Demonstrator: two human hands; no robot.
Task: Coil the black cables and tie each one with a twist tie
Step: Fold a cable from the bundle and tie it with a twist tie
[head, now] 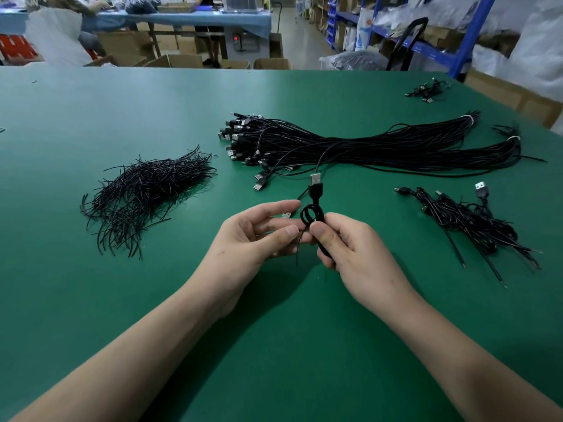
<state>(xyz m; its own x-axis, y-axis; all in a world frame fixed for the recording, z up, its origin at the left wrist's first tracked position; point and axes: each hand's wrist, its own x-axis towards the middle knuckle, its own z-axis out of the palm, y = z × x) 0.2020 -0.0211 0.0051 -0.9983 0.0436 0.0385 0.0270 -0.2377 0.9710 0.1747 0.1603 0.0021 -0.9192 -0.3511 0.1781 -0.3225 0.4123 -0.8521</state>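
My right hand grips a black USB cable just below its plug, which points up and away; small loops of the cable stand above my thumb. My left hand pinches a thin black strand beside the loops, its end hanging down below my thumb; whether it is a twist tie or the cable's tail I cannot tell. The cable's far length trails back to the big bundle of uncoiled cables. A heap of black twist ties lies at left. Coiled cables are piled at right.
The green table spreads wide around my hands. A few more cables lie at its far right corner. Beyond the table are cardboard boxes, blue shelving and a person's sleeve at another bench.
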